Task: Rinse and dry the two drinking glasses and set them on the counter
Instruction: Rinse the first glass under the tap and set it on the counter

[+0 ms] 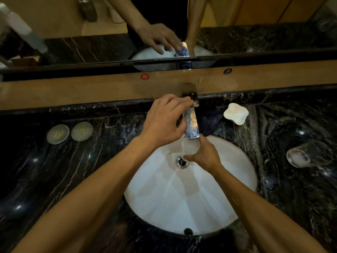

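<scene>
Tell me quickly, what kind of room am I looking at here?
Most likely a bathroom vanity, perhaps in a hotel: a round white basin set under a dark marble counter, a wide mirror behind the faucet, and a small white soap dish.

Left hand [164, 119] palm down, fingers curled forward; right hand [204, 154] lower, closed in grip; both forearms bare.

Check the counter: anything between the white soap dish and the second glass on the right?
Nothing: in the head view only bare dark marble counter separates the soap dish from the second glass.
</scene>
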### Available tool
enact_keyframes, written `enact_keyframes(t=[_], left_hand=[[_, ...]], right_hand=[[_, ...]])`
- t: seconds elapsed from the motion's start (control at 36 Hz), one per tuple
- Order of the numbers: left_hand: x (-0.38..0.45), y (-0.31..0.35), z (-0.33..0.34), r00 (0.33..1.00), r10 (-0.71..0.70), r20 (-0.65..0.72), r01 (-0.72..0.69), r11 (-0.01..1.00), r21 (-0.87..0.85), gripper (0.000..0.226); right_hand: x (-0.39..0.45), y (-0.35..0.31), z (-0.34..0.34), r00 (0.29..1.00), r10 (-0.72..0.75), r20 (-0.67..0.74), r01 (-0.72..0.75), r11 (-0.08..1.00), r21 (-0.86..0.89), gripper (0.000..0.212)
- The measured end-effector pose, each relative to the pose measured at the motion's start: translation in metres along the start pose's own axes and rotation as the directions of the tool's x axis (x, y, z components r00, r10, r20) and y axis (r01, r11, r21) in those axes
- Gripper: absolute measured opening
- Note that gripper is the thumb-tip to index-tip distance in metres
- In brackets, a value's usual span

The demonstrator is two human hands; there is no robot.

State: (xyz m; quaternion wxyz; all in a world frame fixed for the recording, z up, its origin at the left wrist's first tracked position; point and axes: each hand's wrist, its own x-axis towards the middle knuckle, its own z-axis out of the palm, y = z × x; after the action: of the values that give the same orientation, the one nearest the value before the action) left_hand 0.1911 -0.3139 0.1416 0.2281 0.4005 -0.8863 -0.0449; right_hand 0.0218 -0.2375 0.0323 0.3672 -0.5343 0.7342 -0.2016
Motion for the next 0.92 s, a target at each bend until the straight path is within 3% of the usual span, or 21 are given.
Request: enact_keyframes(t=[0.22, 0.31, 0.36, 0.42, 0.47, 0.56, 0.61, 0.75, 0.83, 0.92], left_hand=[[-0.028, -0.003, 0.024, 0.997, 0.004, 0.074, -0.003, 1.0, -0.014, 0.062], [-0.046, -0.009, 0.024, 0.993, -0.086, 0.077, 0.094, 0.99, -0.102, 0.064], [-0.075, -0.023, 0.029, 0.969, -0.231, 0.081, 0.238, 0.967, -0.093, 0.065], [-0.118, -0.042, 0.038, 0.899, -0.421, 0.119, 0.424, 0.906, 0.001, 0.065], [-0.167, -0.058, 0.046, 0.786, -0.589, 0.191, 0.571, 0.808, 0.141, 0.07], [-0.233, -0.065, 0.052, 0.615, -0.745, 0.26, 0.681, 0.668, 0.3, 0.081], [-0.256, -0.062, 0.054, 0.547, -0.797, 0.256, 0.732, 0.604, 0.317, 0.082], [-0.26, -0.062, 0.057, 0.546, -0.806, 0.227, 0.748, 0.591, 0.302, 0.077], [-0.263, -0.063, 0.058, 0.566, -0.797, 0.209, 0.743, 0.604, 0.288, 0.076], [-0.263, -0.064, 0.06, 0.57, -0.798, 0.193, 0.742, 0.602, 0.296, 0.077]], right_hand=[[0.001, -0.001, 0.001, 1.0, -0.011, 0.009, 0.011, 1.0, -0.006, 0.086], [-0.001, 0.002, 0.001, 1.0, -0.026, 0.002, 0.026, 1.0, -0.014, 0.085], [-0.005, 0.006, -0.001, 0.999, -0.038, -0.007, 0.037, 0.999, -0.036, 0.083], [-0.008, 0.012, -0.003, 0.999, -0.041, 0.013, 0.042, 0.996, -0.076, 0.081], [-0.012, 0.018, -0.006, 0.999, -0.011, 0.047, 0.014, 0.998, -0.068, 0.08], [-0.02, 0.025, -0.006, 0.998, 0.033, 0.059, -0.034, 0.999, 0.016, 0.079], [-0.026, 0.027, 0.0, 0.998, -0.003, 0.058, 0.004, 1.0, -0.011, 0.08], [-0.033, 0.025, 0.005, 0.995, 0.02, 0.094, -0.022, 1.0, 0.021, 0.078], [-0.041, 0.027, 0.01, 1.0, 0.022, 0.022, -0.023, 0.997, 0.077, 0.079], [-0.044, 0.029, 0.014, 1.0, -0.003, -0.014, 0.004, 1.0, 0.018, 0.082]])
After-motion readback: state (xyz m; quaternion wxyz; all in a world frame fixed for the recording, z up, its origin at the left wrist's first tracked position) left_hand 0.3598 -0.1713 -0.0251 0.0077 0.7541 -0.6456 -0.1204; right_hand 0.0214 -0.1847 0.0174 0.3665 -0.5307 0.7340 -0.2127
